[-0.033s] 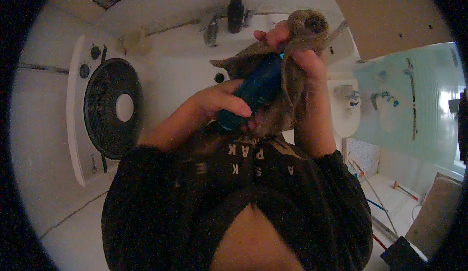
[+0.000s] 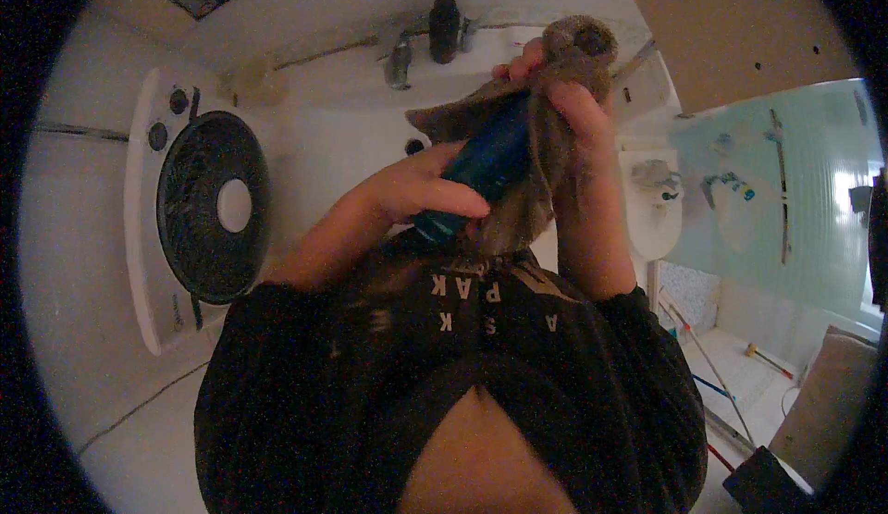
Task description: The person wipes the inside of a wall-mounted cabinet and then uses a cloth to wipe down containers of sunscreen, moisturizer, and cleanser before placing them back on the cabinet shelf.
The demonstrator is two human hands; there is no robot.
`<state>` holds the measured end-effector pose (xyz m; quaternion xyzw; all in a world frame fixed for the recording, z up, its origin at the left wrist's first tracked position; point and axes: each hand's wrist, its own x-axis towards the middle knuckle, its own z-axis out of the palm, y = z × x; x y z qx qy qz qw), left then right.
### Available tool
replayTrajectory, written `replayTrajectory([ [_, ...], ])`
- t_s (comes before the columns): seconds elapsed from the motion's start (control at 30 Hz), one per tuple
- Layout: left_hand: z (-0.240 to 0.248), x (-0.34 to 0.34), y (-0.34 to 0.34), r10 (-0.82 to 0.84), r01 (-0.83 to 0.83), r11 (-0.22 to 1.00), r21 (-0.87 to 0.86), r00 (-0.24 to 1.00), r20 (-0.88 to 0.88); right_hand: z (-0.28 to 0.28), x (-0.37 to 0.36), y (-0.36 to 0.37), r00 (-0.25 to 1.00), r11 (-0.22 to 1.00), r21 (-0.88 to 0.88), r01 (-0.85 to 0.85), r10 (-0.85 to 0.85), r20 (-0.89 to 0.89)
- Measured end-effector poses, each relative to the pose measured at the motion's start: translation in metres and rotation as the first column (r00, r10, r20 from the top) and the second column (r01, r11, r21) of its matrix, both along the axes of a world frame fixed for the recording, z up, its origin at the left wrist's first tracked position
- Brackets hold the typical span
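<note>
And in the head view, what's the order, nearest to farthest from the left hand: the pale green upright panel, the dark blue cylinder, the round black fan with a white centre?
1. Dark blue cylinder: gripped by the left hand.
2. Round black fan: off to the left.
3. Pale green panel: far right.

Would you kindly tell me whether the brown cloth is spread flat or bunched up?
Bunched up: the right hand grips the brown cloth, which lies in folds partly around the blue cylinder.

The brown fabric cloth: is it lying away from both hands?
No, the right hand holds this cloth against the dark blue cylindrical object.
</note>
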<state>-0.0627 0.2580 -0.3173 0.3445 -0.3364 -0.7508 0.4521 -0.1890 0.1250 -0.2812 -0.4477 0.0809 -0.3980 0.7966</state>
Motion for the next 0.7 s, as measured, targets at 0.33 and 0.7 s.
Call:
replayTrajectory([
  [0.33,0.015,-0.006,-0.009,0.321,-0.031,0.936,-0.35,0.484,0.814,-0.005,-0.003,-0.001,0.963,0.959,0.118,0.256,-0.242,-0.121],
  [0.7,0.008,-0.01,-0.002,-0.049,0.049,0.999,0.007,0.965,0.259,-0.008,-0.015,-0.015,0.96,0.969,-0.048,0.241,-0.245,-0.135],
])
